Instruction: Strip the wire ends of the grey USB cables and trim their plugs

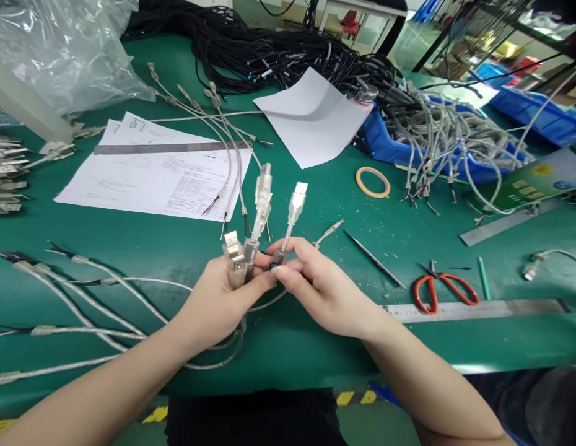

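Observation:
My left hand (223,297) is closed around several clear USB cables, whose metal-tipped plugs (262,198) stick up above the fingers. My right hand (320,282) pinches one more USB cable (296,207) just below its plug, at a dark bead-like part (278,257). The two hands meet, thumb tips nearly touching. Below my left hand the cables loop down to the table. Several grey cables (102,319) with bare wire ends spread out to the left under my left forearm. Beyond my right fingers lies a small cable end (329,232).
Printed sheets (144,179) with a steel ruler (171,148) lie back left. On the right are orange-handled cutters (443,291), tweezers (374,258), another ruler (501,308) and a tape roll (372,182). A blue bin (385,144) holds grey cables; black cables (288,56) pile behind.

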